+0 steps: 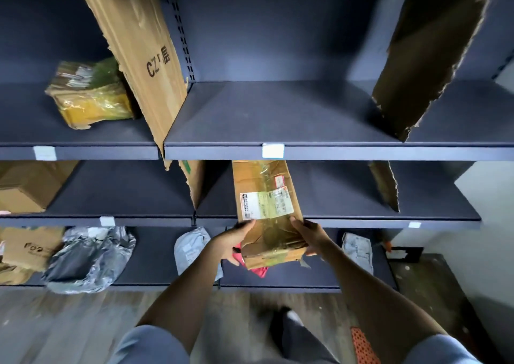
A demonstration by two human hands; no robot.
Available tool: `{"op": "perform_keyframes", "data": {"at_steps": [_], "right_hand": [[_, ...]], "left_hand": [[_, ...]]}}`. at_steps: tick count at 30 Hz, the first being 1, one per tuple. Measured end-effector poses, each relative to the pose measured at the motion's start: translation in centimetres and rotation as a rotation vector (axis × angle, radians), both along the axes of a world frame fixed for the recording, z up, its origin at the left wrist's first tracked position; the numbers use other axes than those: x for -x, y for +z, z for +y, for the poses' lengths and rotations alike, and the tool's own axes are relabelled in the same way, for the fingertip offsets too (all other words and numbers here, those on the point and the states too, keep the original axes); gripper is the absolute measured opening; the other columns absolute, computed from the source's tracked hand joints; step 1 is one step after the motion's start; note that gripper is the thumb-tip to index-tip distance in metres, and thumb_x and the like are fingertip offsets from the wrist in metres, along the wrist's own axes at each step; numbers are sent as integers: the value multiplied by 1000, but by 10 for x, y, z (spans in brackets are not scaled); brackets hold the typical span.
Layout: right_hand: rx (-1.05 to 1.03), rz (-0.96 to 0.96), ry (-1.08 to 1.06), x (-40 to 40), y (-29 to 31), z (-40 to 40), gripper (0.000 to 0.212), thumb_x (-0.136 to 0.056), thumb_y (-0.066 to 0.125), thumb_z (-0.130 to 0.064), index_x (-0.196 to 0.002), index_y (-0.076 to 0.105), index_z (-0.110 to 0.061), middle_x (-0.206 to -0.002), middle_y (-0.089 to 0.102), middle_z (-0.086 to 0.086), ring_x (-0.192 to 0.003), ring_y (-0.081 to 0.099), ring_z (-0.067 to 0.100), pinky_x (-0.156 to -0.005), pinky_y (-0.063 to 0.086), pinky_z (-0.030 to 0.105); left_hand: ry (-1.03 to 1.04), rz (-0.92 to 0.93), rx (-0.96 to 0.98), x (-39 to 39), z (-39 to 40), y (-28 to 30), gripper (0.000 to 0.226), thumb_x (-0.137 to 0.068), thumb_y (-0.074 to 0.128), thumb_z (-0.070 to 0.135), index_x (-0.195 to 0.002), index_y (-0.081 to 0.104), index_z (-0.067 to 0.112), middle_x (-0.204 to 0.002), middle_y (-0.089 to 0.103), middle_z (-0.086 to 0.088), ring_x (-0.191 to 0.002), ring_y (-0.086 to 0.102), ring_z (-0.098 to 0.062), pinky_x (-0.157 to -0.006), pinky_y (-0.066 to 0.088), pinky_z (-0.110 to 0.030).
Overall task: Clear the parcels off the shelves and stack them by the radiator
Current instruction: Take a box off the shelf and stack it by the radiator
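Left hand [232, 242] and right hand [308, 237] clasp taped box [268, 213].

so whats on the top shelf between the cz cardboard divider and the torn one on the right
Nothing: in the head view the top shelf is bare between the CZ divider and the torn divider.

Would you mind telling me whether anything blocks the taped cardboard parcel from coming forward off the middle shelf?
Nothing visible does. The left hand and right hand grip the taped cardboard parcel at its near end, already past the middle shelf edge. The radiator is not in view.
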State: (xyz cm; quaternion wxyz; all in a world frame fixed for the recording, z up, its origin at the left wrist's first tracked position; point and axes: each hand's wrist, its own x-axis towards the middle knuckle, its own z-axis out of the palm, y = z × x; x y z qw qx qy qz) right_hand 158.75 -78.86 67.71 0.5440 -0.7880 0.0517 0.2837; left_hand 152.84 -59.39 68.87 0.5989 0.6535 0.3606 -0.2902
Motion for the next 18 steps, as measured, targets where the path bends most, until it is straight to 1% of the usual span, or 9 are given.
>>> {"op": "perform_keyframes", "data": {"at_steps": [2, 5, 7, 8, 10, 12, 13, 15, 18], "right_hand": [[-19, 18, -64, 19, -3, -20, 38, -97, 48, -29, -123, 57, -4, -95, 61, 9, -63, 58, 7, -39, 47, 12], [-33, 30, -156, 48, -4, -56, 39, -98, 46, -28, -131, 51, -11, -99, 61, 12, -54, 60, 3, -45, 49, 19], [-39, 56, -227, 69, -5, -83, 40, -98, 46, -28, -133, 50, -12, -97, 63, 15, -53, 61, 8, -53, 50, 28], [-33, 74, -261, 80, -6, -98, 39, -98, 46, -29, -133, 50, -14, -94, 63, 16, -54, 61, 12, -55, 49, 30], [-42, 96, -343, 102, -8, -127, 36, -98, 46, -27, -131, 52, -15, -82, 64, 13, -50, 62, 14, -53, 50, 30], [-44, 85, -451, 126, -12, -157, 35, -98, 47, -22, -131, 53, -12, -73, 61, 3, -43, 59, 2, -50, 50, 22], [-40, 76, -506, 141, -13, -175, 36, -97, 48, -20, -132, 52, -13, -73, 59, -1, -42, 57, -2, -48, 49, 16], [-56, 74, -586, 169, -15, -203, 38, -97, 48, -19, -135, 50, -16, -74, 59, -7, -48, 56, -3, -46, 45, 10], [-126, 87, -728, 219, -17, -253, 40, -97, 48, -17, -137, 48, -16, -71, 60, -8, -42, 57, -6, -42, 44, 7]], "left_hand": [[16, -6, 91, 8, -18, -2, 61, -84, 53, 60, -135, 37, 31, -148, 36, -4, -127, 43, -31, -86, 46, -53], [-91, -44, 128, 26, -54, -1, 41, -88, 57, 46, -122, 42, 28, -144, 42, -5, -95, 55, -20, -68, 55, -38], [-131, -42, 146, 39, -79, 0, 53, -86, 60, 43, -132, 42, 23, -145, 42, -7, -88, 59, -15, -57, 57, -25], [-180, -60, 145, 45, -90, -4, 68, -79, 66, 45, -136, 40, 18, -145, 41, -6, -100, 60, -18, -68, 58, -26], [-167, -63, 211, 54, -119, -7, 97, -72, 76, 34, -146, 22, 4, -153, 25, -5, -138, 35, -23, -102, 36, -19], [-232, -17, 295, 61, -149, -19, 88, -83, 68, 12, -150, 11, 5, -158, 10, -4, -145, 17, -20, -102, 30, -10], [-224, 36, 341, 67, -168, -26, 75, -90, 59, 6, -150, 15, 10, -158, 10, -2, -145, 16, -22, -103, 38, -20], [-291, 90, 417, 81, -200, -26, 59, -97, 47, 8, -148, 24, 25, -158, 10, 5, -146, 11, -25, -108, 31, -54], [-345, 183, 368, 97, -259, -34, 55, -93, 56, 28, -141, 32, 35, -157, 16, 2, -144, 15, -30, -107, 26, -64]]}}
